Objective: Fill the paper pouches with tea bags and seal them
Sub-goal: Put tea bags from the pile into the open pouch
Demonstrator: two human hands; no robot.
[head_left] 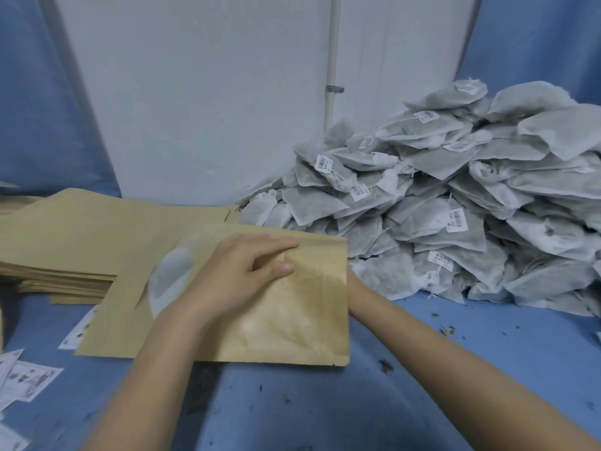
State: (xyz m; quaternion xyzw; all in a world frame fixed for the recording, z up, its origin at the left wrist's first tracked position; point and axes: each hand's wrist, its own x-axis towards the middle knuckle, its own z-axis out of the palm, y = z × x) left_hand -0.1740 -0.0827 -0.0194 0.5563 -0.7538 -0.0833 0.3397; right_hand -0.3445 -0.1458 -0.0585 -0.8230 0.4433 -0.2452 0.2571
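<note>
Mid-fill at a blue-covered table (455, 369): brown paper pouch (276, 320) lying flat at centre, its open mouth turned toward the heap of tea bags (455, 206) just beside it on the right. Left hand (240, 271) pressing down on the pouch's top face, fingers bent and thumb curled at the mouth edge, apparently pinching the upper ply. Right hand (354, 288) reaching in behind the mouth, mostly hidden by the paper; impossible to say whether clenched, released or holding a tea bag. Stack of unused pouches (65, 242) at the left, touching the working pouch; printed slips (22, 382) scattered at the near left edge; loose leaf crumbs (385, 366) strewn over the cloth.

Risks from here, as judgement only: mouth collapsing if the pinch slackens, jamming whatever goes in; a tag or string trapped across the seal strip, spoiling the closure; crumbs swept into the seal zone; heap sliding against the pouch if disturbed at its foot; thin filter fabric tearing if forced past the paper edge.
</note>
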